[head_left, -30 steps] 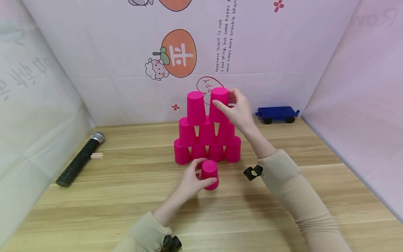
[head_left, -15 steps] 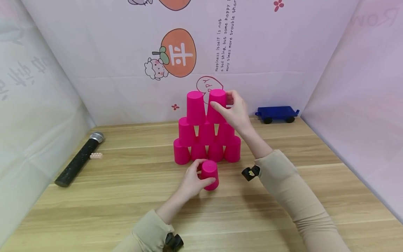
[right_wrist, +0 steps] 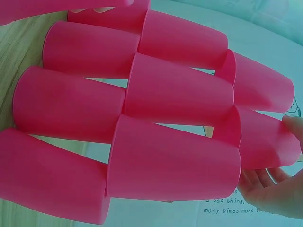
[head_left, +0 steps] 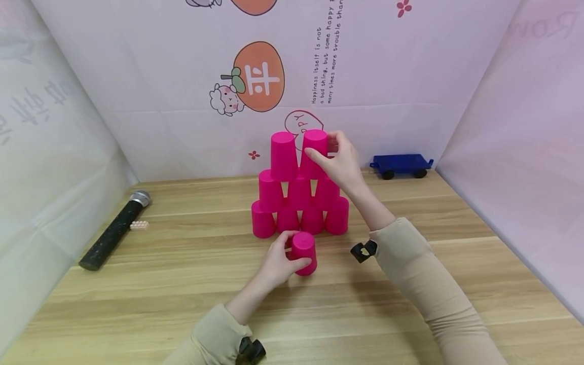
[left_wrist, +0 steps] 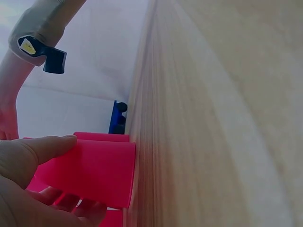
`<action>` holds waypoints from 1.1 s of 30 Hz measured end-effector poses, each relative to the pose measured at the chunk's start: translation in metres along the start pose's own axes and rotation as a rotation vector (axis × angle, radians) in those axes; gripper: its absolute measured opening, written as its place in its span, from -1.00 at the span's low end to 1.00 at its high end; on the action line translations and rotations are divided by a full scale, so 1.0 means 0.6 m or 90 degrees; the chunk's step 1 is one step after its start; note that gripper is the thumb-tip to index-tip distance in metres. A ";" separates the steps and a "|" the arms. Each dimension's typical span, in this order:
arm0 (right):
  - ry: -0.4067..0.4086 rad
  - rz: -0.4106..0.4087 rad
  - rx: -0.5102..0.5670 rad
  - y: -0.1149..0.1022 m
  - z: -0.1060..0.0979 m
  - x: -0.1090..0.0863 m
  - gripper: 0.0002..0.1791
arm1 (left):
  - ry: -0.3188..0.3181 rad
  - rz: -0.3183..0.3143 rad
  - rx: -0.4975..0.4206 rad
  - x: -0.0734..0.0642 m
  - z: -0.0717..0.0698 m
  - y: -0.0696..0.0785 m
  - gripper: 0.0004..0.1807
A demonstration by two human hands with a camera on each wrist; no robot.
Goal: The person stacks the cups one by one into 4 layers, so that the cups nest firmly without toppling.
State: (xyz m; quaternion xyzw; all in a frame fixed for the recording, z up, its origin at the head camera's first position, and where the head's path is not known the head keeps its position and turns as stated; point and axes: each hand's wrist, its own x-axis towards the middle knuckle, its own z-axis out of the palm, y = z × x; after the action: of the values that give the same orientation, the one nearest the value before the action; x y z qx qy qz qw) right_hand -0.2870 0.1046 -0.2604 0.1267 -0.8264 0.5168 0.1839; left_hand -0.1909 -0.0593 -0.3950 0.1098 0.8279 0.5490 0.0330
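Note:
Pink cups stand upside down in a three-row pyramid, with several in the bottom row (head_left: pixel 263 220), three in the middle row (head_left: pixel 299 191) and two on top. My right hand (head_left: pixel 343 159) grips the top right cup (head_left: pixel 314 157), thumb in front and fingers behind; it rests on the middle row. Beside it, slightly apart, stands the top left cup (head_left: pixel 283 157). In front of the pyramid, my left hand (head_left: pixel 278 263) holds a separate upside-down cup (head_left: pixel 304 253) at table level, and the left wrist view shows the thumb (left_wrist: pixel 52 146) over that cup with fingers beneath.
A black microphone (head_left: pixel 114 230) lies at the left of the wooden table (head_left: pixel 182 304), with a small pale studded block (head_left: pixel 139 225) beside it. At the back right sits a blue toy cart (head_left: pixel 402 165). Printed white cloth walls (head_left: pixel 173 76) surround the table.
My right hand has shifted slightly left and down with the top right cup, which now sits closer to the top left one. The left hand has stayed nearly still around its cup.

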 end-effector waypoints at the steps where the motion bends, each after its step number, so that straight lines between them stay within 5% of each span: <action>1: 0.001 0.000 -0.001 0.001 0.000 0.000 -0.42 | 0.000 0.001 0.000 0.000 0.000 0.000 -0.36; 14: -0.024 0.020 -0.024 0.013 -0.020 -0.013 -0.25 | -0.007 0.015 -0.038 -0.005 -0.019 -0.007 -0.41; 23: -0.031 0.046 -0.043 0.051 -0.063 -0.040 -0.23 | 0.039 0.020 -0.061 -0.015 -0.083 0.029 -0.41; 33: -0.139 0.115 -0.032 0.123 -0.098 -0.076 -0.20 | 0.066 0.074 -0.028 -0.025 -0.158 0.095 -0.39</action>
State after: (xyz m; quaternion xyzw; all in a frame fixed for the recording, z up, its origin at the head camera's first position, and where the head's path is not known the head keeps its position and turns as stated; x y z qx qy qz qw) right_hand -0.2653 0.1902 -0.3165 0.1023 -0.8623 0.4935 0.0488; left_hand -0.1846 -0.1270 -0.3065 0.1283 0.8086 0.5729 -0.0393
